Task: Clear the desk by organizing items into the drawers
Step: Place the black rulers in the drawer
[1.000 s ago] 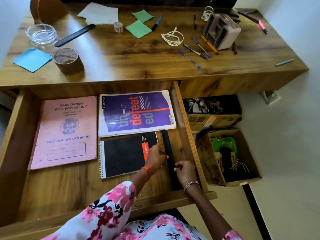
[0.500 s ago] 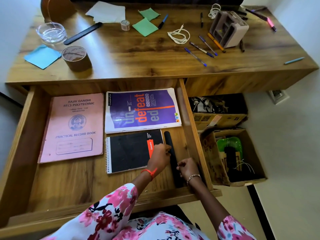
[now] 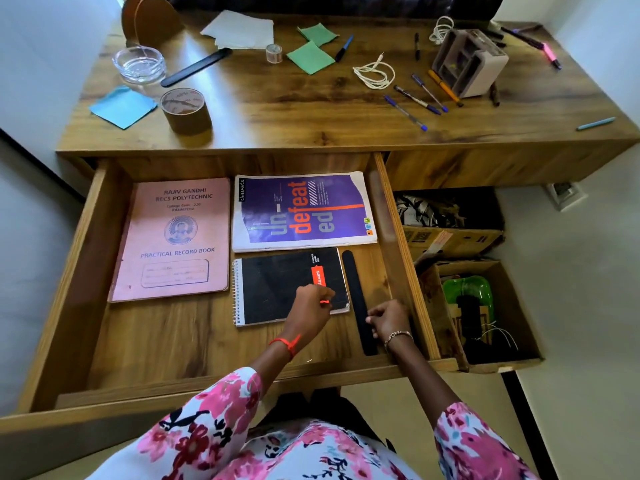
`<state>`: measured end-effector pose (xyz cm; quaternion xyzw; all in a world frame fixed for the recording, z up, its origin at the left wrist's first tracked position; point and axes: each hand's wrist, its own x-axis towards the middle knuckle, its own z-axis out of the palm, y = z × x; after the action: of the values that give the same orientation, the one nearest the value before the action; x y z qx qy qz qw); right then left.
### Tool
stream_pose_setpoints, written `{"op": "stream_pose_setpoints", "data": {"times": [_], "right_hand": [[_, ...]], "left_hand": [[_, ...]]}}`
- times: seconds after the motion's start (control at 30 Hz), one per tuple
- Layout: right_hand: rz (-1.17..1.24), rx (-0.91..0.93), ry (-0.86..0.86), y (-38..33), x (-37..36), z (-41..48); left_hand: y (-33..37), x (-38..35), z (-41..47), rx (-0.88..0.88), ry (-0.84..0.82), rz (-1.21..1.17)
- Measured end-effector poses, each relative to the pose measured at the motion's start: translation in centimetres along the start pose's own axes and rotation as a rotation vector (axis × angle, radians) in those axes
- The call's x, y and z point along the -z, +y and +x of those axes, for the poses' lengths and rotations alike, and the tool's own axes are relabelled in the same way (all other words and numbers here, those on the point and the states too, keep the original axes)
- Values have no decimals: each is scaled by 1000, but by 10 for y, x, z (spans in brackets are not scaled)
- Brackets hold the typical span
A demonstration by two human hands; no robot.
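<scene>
Down in the open drawer [image 3: 166, 341], a long black strip [image 3: 356, 289] lies flat just right of the black notepad [image 3: 277, 289], parallel to its right edge. The left hand [image 3: 311, 310] rests over the notepad's near right corner with its fingers curled. I cannot tell whether they grip it. The right hand [image 3: 389, 318] sits right of the strip, its curled fingers touching the strip's edge. Whether they have hold of it is unclear.

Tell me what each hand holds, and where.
Right hand pinches the black strip near its lower end. Left hand sits on the black notebook, near right corner; grip unclear.
</scene>
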<state>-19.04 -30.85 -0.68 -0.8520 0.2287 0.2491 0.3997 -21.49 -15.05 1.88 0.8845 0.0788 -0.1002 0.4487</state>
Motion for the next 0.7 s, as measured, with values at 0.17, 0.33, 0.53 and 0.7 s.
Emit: {"op": "stream_pose_setpoints", "data": {"times": [0.17,0.33,0.53,0.7], "right_hand": [[-13,-3,19,-1,-1,-4],[-137,110,82,-7,0,-9],[-281,321,156,-33,13,-10],[-269,479,155,-68,17,-5]], "left_hand": [[-8,8,-8,-34,35,16],[-12,17,-10,-43,49,-36],[-15,39,-2,-89,89,-30],[-19,69,9,-119,177,39]]}}
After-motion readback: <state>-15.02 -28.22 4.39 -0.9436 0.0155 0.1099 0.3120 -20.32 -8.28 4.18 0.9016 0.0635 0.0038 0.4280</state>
